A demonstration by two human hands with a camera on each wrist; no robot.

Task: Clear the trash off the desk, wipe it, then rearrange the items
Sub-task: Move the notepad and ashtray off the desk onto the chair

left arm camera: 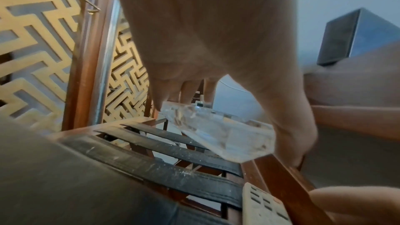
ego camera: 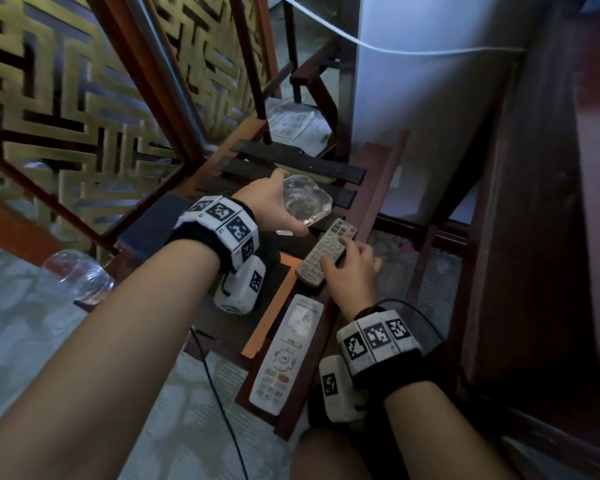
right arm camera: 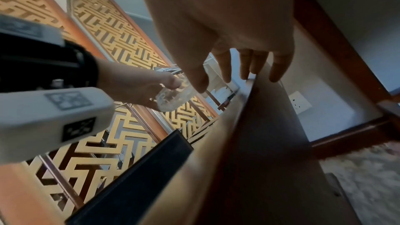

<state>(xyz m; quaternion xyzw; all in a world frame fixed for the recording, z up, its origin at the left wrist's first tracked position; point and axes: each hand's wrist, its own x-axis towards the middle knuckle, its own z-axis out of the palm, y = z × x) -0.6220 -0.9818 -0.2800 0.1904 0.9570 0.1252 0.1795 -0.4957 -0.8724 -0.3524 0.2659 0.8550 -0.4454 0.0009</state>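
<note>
My left hand (ego camera: 274, 206) grips a clear, thick glass ashtray (ego camera: 307, 202) by its near rim, thumb on one side and fingers on the other. It is held tilted just above the black straps (ego camera: 291, 168) of a wooden rack (ego camera: 378, 188). The left wrist view shows the ashtray (left arm camera: 218, 131) off the straps, and it also appears in the right wrist view (right arm camera: 173, 95). My right hand (ego camera: 347, 268) rests on a grey remote (ego camera: 326, 251) with fingers nearly straight, thumb and fingertips touching its face. A white remote (ego camera: 284, 355) lies nearer me.
A clear glass vessel (ego camera: 78, 275) stands at the rack's left corner beside a dark flat box (ego camera: 160, 216). A gold lattice screen (ego camera: 66, 81) rises on the left. Papers in plastic (ego camera: 297, 124) lie beyond the rack. A black cable (ego camera: 219, 393) runs over the carpet.
</note>
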